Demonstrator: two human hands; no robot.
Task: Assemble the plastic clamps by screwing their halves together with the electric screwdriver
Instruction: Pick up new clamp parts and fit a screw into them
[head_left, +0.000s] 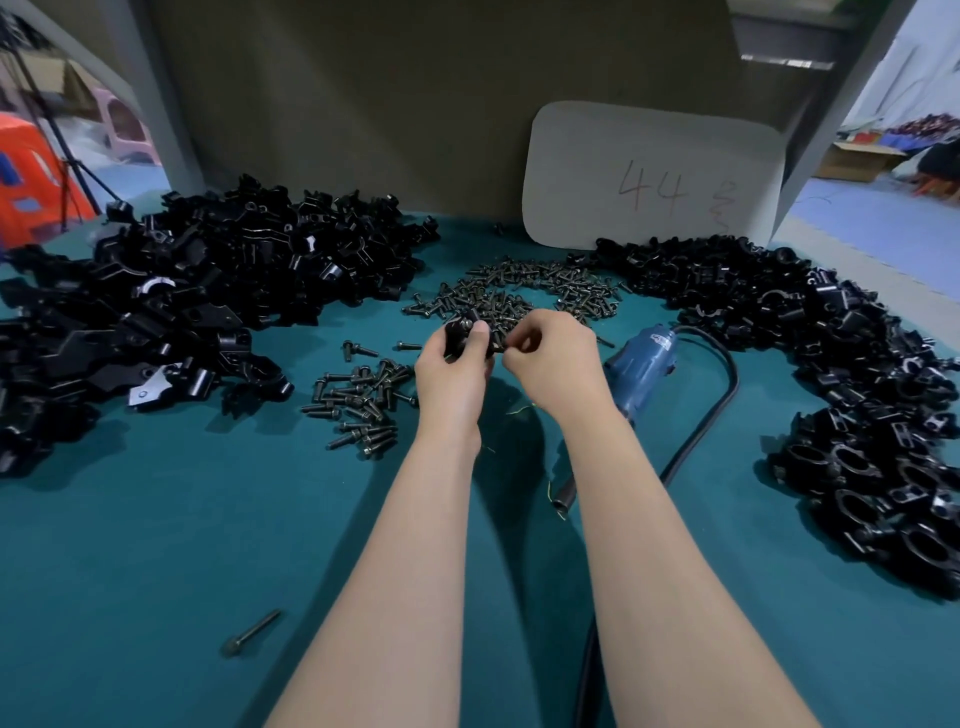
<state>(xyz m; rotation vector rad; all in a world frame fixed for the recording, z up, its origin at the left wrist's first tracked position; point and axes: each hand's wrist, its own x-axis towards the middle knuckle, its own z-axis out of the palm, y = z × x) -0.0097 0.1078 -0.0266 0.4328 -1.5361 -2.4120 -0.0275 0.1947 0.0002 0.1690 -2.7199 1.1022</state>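
Clamp (464, 332) gripped in left hand (452, 374), near screw pile (519, 296); right hand (556, 358) pinched at its edge, likely on a screw too small to make out. Seat it square, keep halves flush, then fetch electric screwdriver (644, 364) lying just right of that hand.

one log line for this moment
step: fitting by hand | left hand: grips clamp | right hand: pinches likely screw at clamp | electric screwdriver: on table, untouched

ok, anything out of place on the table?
One long bolt lies alone near the front left of the table, well apart from both screw piles. Nothing else stands out.
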